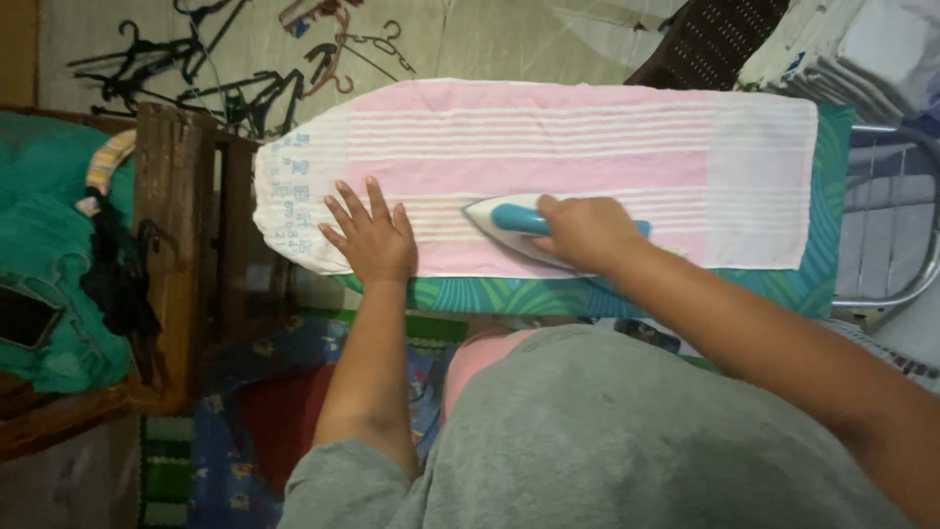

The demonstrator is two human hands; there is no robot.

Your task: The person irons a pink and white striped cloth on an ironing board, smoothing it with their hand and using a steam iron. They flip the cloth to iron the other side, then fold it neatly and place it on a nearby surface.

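A pink towel with white stripes (548, 147) lies spread along an ironing board with a green leaf-patterned cover (509, 294). My right hand (586, 231) grips the teal handle of a white and teal iron (499, 221), whose soleplate rests flat on the towel near its front edge, tip pointing left. My left hand (370, 235) lies flat on the towel's left part, fingers spread, a little to the left of the iron's tip. The towel's left end carries blue printed marks.
A dark wooden frame (176, 235) stands left of the board, with green bedding (49, 255) and a black cord beyond it. Several clothes hangers (225, 69) lie on the floor behind. Folded laundry (862, 49) is stacked at top right, above a metal rack (896, 220).
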